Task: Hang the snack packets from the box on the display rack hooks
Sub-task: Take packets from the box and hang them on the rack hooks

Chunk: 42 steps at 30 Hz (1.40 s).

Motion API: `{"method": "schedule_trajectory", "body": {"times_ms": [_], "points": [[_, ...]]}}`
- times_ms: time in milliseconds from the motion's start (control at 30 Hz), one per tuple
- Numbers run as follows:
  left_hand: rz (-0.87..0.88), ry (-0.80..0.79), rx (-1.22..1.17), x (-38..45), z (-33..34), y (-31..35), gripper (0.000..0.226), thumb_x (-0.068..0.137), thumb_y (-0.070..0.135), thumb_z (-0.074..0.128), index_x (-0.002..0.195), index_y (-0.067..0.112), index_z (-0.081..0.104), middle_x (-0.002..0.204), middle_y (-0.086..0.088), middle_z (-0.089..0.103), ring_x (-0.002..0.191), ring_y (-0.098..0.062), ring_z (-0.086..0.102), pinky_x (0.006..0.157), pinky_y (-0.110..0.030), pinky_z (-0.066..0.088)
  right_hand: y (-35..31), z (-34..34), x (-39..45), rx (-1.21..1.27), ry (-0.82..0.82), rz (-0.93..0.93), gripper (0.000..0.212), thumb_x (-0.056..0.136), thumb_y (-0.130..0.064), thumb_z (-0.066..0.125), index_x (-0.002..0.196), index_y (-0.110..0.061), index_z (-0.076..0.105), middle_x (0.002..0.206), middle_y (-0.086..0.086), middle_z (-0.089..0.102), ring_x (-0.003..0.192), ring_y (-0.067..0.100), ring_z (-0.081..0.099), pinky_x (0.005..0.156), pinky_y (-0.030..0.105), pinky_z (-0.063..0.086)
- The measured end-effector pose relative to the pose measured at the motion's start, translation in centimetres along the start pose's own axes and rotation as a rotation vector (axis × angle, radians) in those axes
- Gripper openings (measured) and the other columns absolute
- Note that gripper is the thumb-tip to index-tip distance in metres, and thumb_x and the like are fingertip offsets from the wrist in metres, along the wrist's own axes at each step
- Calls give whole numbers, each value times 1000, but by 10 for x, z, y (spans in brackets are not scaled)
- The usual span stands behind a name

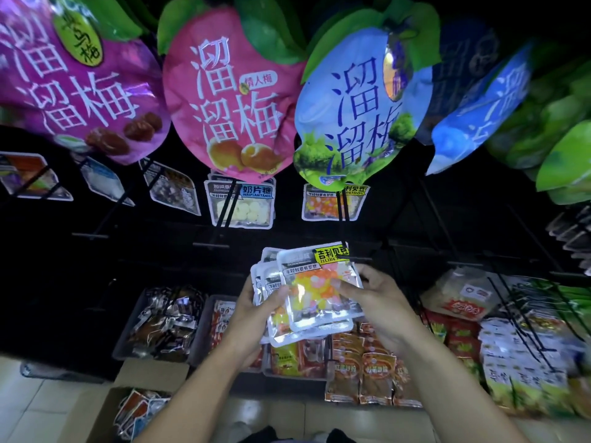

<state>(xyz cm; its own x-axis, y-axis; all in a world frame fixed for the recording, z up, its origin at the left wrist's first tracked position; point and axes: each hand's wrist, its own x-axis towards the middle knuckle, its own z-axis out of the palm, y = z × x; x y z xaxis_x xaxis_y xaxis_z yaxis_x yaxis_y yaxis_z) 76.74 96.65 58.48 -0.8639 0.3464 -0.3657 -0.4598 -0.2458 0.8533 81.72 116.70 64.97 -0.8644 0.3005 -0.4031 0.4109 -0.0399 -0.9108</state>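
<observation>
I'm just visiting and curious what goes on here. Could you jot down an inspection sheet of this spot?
Surface: pale tiled floor.
Job's things: stack of candy packets in both hands; cardboard box below holds more packets.
Clutter: trays of snacks low on the rack.
Hands: left hand grips the stack; right hand pinches the top packet.
Cables: nothing seen.
Surroundings: black hooks; big plum bags hanging above.

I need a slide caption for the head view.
Both hands hold a stack of candy packets below the rack hooks.
</observation>
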Motion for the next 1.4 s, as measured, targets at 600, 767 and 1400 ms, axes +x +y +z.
{"method": "schedule_trajectory", "body": {"times_ms": [600,767,1400], "points": [[-56,174,-30,-14,-29,-19,34,88,15,74,118,23,62,110,-11,79,98,-33,77,73,-39,63,-17,-11,-17,10,29,-271,14,96,-20,66,102,-27,77,106,-6,79,106,11,72,104,40,51],[-60,160,-37,-16,-24,-22,48,76,24,79,120,25,62,112,-12,78,100,-35,76,88,-51,60,-13,-7,-11,-29,57,-314,22,98,-21,66,101,-39,77,111,-9,77,111,14,71,107,49,49],[-48,178,-26,-15,-24,-27,52,75,25,80,123,22,63,113,-11,78,99,-33,77,81,-46,62,1,-14,-9,11,105,-313,17,99,-20,65,112,-25,74,109,-8,78,109,10,71,105,43,51]]}}
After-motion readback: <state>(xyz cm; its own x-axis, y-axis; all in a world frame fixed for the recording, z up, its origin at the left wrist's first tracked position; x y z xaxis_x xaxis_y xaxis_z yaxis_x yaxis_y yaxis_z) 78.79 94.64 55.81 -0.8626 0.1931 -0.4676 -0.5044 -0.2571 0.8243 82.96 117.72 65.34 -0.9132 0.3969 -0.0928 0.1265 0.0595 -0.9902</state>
